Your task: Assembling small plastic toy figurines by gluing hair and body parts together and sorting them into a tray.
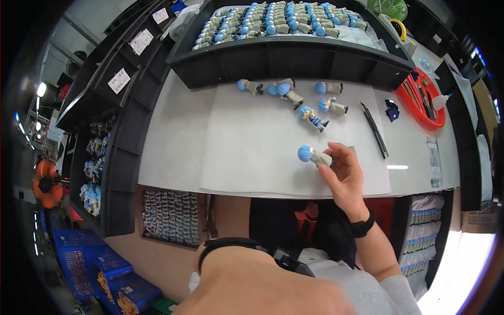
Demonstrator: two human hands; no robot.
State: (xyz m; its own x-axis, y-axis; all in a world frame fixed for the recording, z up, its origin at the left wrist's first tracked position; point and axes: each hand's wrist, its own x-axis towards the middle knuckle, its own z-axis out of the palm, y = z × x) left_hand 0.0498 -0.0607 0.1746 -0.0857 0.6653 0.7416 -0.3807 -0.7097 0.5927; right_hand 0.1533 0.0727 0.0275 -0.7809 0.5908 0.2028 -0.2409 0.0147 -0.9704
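My right hand (347, 176) is closed on a small figurine (320, 158) with blue hair and a grey-green body, gripping its lower end between thumb and fingers, just above the white sheet. My left hand (262, 294) looms blurred and very close at the bottom of the picture; its fingers are hidden. Beyond the held piece lies a figurine in a blue-and-white outfit (313, 119). Several grey-green ones lie further back, among them a figurine (333, 106) at the right and a figurine (249, 86) at the left.
A black tray (294, 71) of lined-up figurines spans the back. On the right lie a black pen-like tool (374, 131), a dark blue piece (391, 111) and a red basket (439, 124) of tools. Black crates (123, 173) stand left; more filled trays sit below the table edge.
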